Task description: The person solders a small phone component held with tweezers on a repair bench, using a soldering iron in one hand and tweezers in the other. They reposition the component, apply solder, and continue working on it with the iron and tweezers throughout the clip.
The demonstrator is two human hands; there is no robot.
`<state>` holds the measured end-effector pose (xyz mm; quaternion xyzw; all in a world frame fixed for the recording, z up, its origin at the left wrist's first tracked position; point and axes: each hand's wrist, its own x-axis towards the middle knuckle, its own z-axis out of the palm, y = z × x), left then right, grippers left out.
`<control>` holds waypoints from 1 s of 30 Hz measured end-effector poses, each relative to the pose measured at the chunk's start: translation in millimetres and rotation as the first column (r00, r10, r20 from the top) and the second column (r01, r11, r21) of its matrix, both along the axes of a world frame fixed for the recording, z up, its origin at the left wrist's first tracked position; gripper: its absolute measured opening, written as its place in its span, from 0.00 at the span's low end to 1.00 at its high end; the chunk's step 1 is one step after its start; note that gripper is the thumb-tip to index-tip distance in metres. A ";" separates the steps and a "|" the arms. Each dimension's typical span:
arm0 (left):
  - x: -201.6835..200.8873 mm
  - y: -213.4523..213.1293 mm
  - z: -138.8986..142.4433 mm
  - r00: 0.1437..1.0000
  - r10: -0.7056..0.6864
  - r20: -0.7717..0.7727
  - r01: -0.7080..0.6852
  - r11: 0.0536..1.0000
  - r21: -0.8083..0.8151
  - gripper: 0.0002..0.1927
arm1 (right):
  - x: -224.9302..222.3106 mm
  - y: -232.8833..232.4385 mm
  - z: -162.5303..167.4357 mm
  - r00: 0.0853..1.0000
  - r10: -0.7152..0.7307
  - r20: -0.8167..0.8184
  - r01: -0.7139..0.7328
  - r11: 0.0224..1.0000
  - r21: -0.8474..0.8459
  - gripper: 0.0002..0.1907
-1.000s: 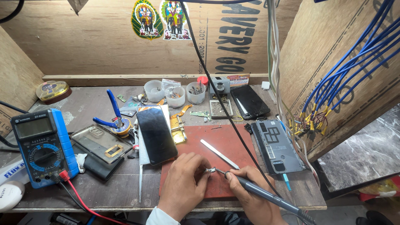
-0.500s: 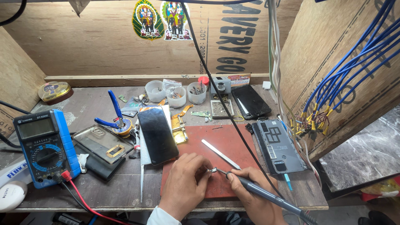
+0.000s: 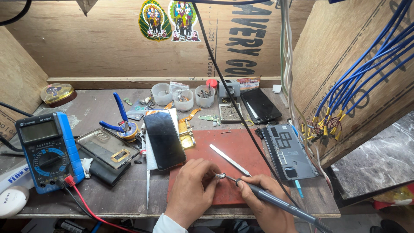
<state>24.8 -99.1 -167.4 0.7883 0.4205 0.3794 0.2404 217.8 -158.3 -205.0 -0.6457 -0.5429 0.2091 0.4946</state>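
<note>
My left hand (image 3: 189,192) rests on the red work mat (image 3: 235,146) and pinches a small shiny metal part (image 3: 220,176) between thumb and fingers. My right hand (image 3: 264,207) grips a dark soldering iron (image 3: 276,202) like a pen, its tip touching the small part. A thin metal spatula (image 3: 230,160) lies on the mat just behind the hands. A black phone (image 3: 164,139) lies face up at the mat's left edge.
A blue multimeter (image 3: 48,151) with red lead sits at left, beside a clear phone case (image 3: 107,148) and blue-handled pliers (image 3: 120,117). A phone frame (image 3: 289,151) lies right of the mat; small cups of parts (image 3: 184,98) stand behind. Blue wires (image 3: 358,77) hang on the right wall.
</note>
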 end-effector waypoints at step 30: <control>3.1 -0.2 -5.9 0.998 0.065 0.001 -0.065 0.998 0.023 0.06 | -0.3 -1.7 0.2 0.999 0.037 -0.015 -0.036 0.998 0.052 0.11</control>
